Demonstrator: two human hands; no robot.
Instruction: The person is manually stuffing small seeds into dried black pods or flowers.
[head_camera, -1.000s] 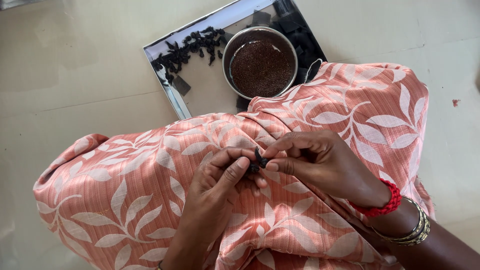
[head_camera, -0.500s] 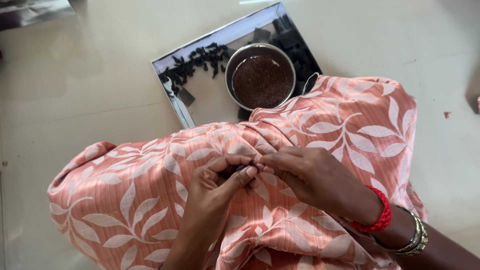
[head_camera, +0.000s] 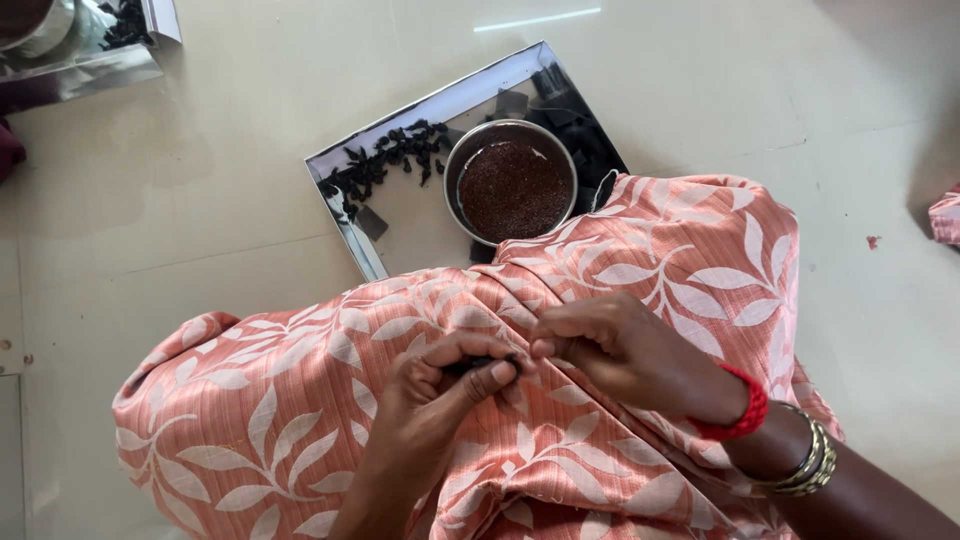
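Since the earlier frames, the view had drifted so that the tray and the lap sat further to the right and lower, and the small dark piece had passed from between both sets of fingertips into the left hand's pinch alone. The left hand (head_camera: 440, 385) was closed on a small dark pod-like piece (head_camera: 478, 365), thumb pressed against the curled forefinger, only a sliver of the piece showing. The right hand (head_camera: 625, 350) lay just beside it, fingertips bent inward and touching the left fingertips; whether it also gripped the piece could not be told. A red thread bracelet (head_camera: 738, 415) circled the right wrist, with stacked metal bangles (head_camera: 805, 460) behind it.

Both hands rested on a salmon-pink cloth printed with pale leaves (head_camera: 300, 400), draped over the lap near its middle.

On the pale tiled floor (head_camera: 200, 200) beyond the cloth stood a shiny rectangular steel tray (head_camera: 415, 235), its near right corner hidden under the cloth. A round steel bowl filled with fine reddish-brown seeds (head_camera: 512, 185) sat at the tray's right side, touching the cloth's edge. A scatter of black pods (head_camera: 385, 160) lay along the tray's far left edge, and a darker heap (head_camera: 580, 130) filled its far right corner.

A second reflective tray (head_camera: 90, 45) showed partly at the floor's far left corner.
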